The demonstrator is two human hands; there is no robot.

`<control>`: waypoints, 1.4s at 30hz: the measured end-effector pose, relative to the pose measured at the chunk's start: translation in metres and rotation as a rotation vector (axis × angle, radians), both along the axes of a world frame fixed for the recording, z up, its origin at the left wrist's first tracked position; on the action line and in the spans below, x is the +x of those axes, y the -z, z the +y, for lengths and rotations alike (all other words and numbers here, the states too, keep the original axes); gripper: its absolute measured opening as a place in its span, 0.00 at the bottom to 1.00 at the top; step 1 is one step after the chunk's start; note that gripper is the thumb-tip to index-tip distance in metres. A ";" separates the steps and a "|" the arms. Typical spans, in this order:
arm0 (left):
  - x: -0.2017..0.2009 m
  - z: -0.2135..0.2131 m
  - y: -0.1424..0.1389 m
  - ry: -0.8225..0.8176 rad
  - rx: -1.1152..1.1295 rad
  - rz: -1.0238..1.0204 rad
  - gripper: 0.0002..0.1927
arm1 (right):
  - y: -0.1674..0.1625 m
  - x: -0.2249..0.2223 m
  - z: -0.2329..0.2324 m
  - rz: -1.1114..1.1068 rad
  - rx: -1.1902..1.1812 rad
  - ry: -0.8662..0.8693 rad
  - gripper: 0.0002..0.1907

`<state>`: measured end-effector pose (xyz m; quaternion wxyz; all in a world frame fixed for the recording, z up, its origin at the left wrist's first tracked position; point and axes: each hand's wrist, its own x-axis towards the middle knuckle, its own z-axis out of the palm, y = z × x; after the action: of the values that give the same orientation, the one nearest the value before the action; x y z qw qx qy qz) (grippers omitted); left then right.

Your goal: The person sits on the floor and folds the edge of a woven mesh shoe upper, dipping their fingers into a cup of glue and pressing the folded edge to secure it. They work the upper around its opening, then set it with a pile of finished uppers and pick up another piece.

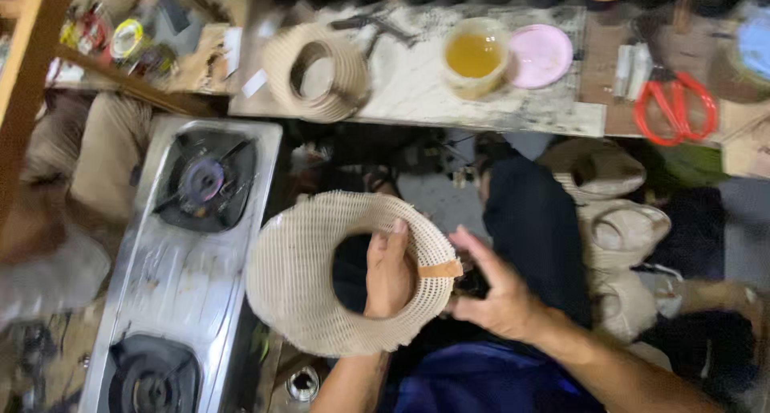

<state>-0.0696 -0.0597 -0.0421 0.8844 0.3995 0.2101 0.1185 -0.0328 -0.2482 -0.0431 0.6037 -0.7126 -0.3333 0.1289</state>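
A pale woven ring-shaped piece (301, 281), like a hat brim with a round hole in the middle, is held over my lap. My left hand (388, 273) reaches up through the hole and grips the ring's right side, thumb on the weave. A tan strip (439, 269) crosses the ring at that spot. My right hand (493, 289) is at the ring's right edge, fingers spread and touching the end of the strip.
A steel two-burner gas stove (188, 253) stands to the left. On the worktable (417, 84) beyond lie another woven ring (317, 72), a tub of yellow liquid (475, 56), a pink lid (541, 54) and red scissors (675, 108). Woven caps (618, 228) pile up at right.
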 end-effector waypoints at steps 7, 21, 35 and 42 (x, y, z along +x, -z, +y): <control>0.013 -0.007 0.016 0.397 0.217 0.072 0.20 | 0.006 -0.007 -0.012 0.435 0.332 0.300 0.51; 0.004 0.028 0.123 0.561 0.620 0.558 0.21 | -0.055 0.005 -0.225 0.006 -0.435 0.950 0.45; 0.000 0.004 0.117 0.892 1.198 0.524 0.20 | 0.054 -0.010 -0.323 0.724 -0.662 0.917 0.49; -0.007 0.011 0.136 0.921 1.171 0.538 0.20 | 0.109 0.006 -0.308 1.012 -0.491 1.135 0.35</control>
<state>-0.0763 -0.0490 -0.1782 0.4096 0.8615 0.1338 -0.2686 -0.0270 -0.5565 -0.1517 0.4812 -0.7411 0.4325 0.1794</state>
